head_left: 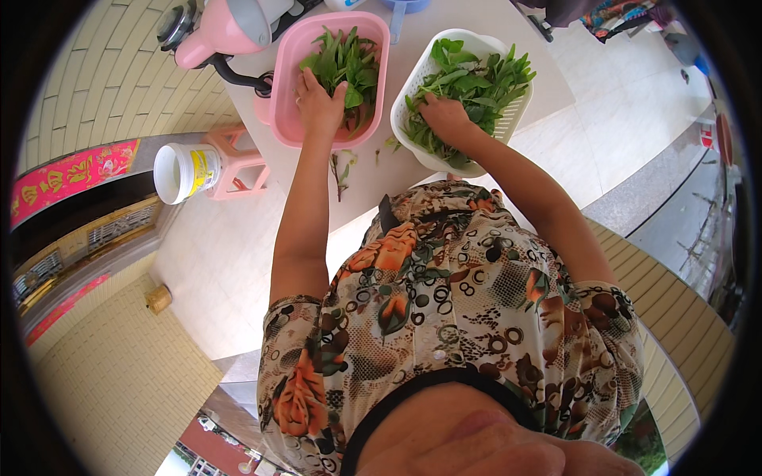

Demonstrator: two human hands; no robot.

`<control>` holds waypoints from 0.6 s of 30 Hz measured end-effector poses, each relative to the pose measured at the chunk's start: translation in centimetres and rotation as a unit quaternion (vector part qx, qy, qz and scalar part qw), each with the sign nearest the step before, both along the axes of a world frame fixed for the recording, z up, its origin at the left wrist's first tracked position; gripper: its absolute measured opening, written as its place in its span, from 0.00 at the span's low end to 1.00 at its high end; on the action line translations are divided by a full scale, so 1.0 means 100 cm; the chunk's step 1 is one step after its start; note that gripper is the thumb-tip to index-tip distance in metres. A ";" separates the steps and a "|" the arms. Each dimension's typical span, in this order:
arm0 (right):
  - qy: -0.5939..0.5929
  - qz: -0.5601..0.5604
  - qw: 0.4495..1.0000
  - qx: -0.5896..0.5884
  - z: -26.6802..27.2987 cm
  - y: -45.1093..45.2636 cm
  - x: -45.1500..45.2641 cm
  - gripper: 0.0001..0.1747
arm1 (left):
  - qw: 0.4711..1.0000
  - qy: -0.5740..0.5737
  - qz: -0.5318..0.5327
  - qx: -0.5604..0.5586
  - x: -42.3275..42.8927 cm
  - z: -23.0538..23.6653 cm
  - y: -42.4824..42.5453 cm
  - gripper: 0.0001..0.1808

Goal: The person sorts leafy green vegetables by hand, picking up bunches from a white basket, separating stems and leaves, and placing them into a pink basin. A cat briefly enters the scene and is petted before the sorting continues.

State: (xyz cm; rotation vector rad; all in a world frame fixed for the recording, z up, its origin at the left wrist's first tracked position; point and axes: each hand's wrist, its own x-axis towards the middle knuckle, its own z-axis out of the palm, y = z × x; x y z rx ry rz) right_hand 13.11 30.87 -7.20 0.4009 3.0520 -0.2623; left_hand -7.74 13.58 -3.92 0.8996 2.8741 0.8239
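My left hand (322, 108) reaches into a pink plastic basin (286, 113), with thumb and fingers spread against a bunch of leafy greens (351, 62). The hand covers part of the bunch. To the right, my right hand (445, 119) rests in a white slotted plastic basket (426, 156), heaped with more leafy greens (476, 86). Leaves hide its fingertips, so I cannot tell whether it grips any stems. A few plant scraps (340, 178) lie on the light tabletop (309, 184), just in front of the pink basin.
A pink lamp-like appliance (229, 30) on a black flexible neck stands left of the basin. A blue plastic vessel with a handle (397, 21) is behind. A white bucket (175, 172) is beside a pink plastic stool (241, 172) at the left. The table's right edge meets a tiled floor (601, 137).
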 end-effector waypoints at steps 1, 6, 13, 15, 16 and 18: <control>-0.017 0.006 1.000 0.005 0.001 0.002 0.000 0.08 | 1.000 0.005 -0.008 0.017 0.002 0.002 -0.001 0.46; 0.046 0.013 0.995 -0.091 0.027 0.018 0.016 0.14 | 0.991 0.029 -0.023 0.128 0.013 0.017 -0.021 0.39; 0.292 -0.154 0.853 -0.403 0.074 0.046 0.052 0.07 | 0.965 0.000 -0.079 0.250 0.049 0.055 -0.020 0.27; 0.277 -0.216 0.775 -0.526 0.077 0.051 0.058 0.04 | 0.948 -0.070 -0.115 0.287 0.069 0.063 -0.004 0.24; 0.275 -0.232 0.727 -0.585 0.076 0.055 0.059 0.04 | 0.932 -0.134 -0.132 0.308 0.079 0.065 0.006 0.23; 0.281 -0.238 0.623 -0.690 0.059 0.067 0.064 0.03 | 0.908 -0.226 -0.166 0.312 0.095 0.061 0.023 0.21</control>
